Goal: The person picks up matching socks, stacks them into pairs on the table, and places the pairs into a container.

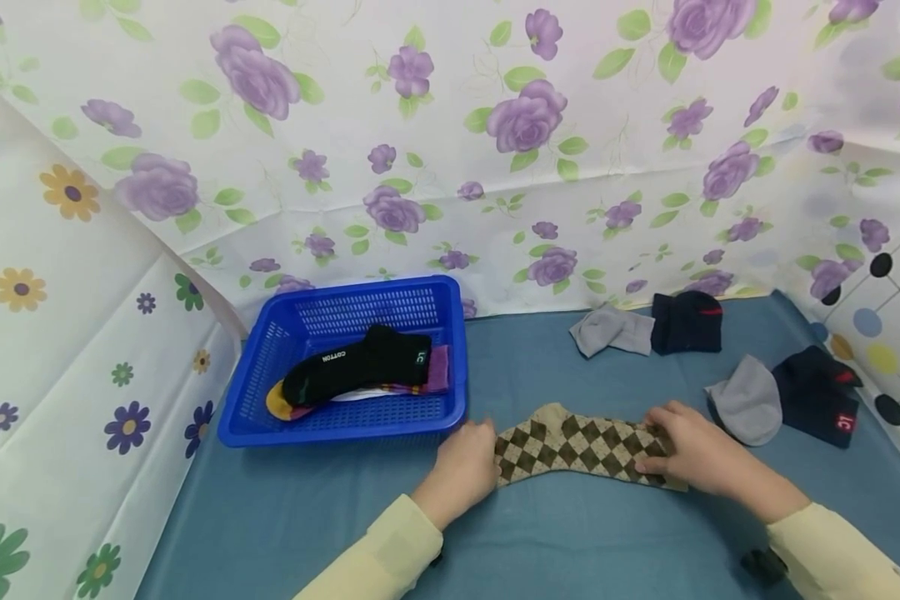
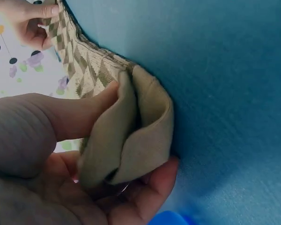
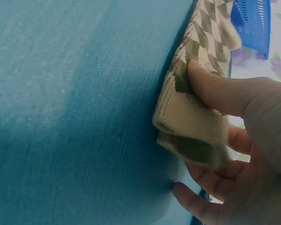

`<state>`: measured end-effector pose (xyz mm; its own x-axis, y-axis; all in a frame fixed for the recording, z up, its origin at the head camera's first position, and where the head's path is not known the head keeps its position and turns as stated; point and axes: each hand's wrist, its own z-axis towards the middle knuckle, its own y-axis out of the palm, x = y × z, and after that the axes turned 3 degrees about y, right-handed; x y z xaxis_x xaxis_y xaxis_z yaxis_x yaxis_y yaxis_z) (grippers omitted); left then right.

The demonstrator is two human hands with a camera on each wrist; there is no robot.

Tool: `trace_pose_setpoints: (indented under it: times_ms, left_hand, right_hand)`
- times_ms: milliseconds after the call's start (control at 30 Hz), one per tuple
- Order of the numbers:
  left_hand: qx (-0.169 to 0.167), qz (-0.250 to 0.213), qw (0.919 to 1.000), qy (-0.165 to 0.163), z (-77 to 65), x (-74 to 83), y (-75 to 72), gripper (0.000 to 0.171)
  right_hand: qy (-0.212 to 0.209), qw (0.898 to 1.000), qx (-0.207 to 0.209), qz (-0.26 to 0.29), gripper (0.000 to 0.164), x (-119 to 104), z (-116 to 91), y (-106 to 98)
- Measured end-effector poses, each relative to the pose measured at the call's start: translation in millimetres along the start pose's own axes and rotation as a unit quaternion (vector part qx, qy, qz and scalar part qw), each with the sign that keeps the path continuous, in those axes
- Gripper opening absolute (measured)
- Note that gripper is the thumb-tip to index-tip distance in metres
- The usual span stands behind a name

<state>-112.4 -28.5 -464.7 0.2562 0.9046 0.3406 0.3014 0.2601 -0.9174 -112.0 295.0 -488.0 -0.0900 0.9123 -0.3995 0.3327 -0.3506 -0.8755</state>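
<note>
A pair of beige and brown argyle socks (image 1: 570, 443), laid one on the other, stretches between my two hands above the blue cloth. At the left end my left hand (image 1: 465, 467) pinches the plain beige toes (image 2: 147, 140), thumb on one side and fingers on the other. My right hand (image 1: 693, 450) grips the cuff end (image 3: 192, 117), its thumb on the patterned face and fingers underneath. In the right wrist view the two cuff layers part slightly at the edge.
A blue plastic basket (image 1: 345, 429) stands at the left with a black sock (image 1: 360, 367) and other coloured socks inside. Grey and navy folded socks lie at the right: a grey one (image 1: 611, 329) beside a navy one (image 1: 686, 323), another grey one (image 1: 750, 404) beside another navy one (image 1: 813, 396).
</note>
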Motion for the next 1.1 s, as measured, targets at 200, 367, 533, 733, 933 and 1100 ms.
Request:
trace_pose_setpoints:
  times_ms: [200,367,533,733,933,1100]
  left_hand:
    - [0.010,-0.001,0.9999,0.011,-18.4,3.3,-6.1,0.016]
    - [0.013,0.012,0.9998,0.012,-36.0,7.0,-27.6,0.017]
    - [0.041,0.027,0.9987,0.017,-49.7,2.2,-66.3,0.016]
    - [0.111,0.035,0.9931,-0.010,-55.5,-17.6,-112.6,0.012]
    - [0.135,0.013,0.9890,-0.059,-58.6,-48.7,-152.6,0.009]
    - [0.123,0.013,0.9896,-0.073,-56.7,-78.8,-181.0,0.009]
  right_hand:
    - [-0.026,0.999,0.018,0.024,0.032,-5,-4,-3]
    - [-0.066,0.995,0.035,0.062,0.025,-17,-11,-7]
    - [-0.082,0.992,0.043,0.079,0.028,-32,-12,-17]
    - [-0.128,0.986,0.050,0.091,0.018,-64,3,-38]
    - [-0.191,0.976,0.061,0.084,0.006,-107,23,-52]
    - [-0.230,0.968,0.065,0.071,0.009,-142,45,-64]
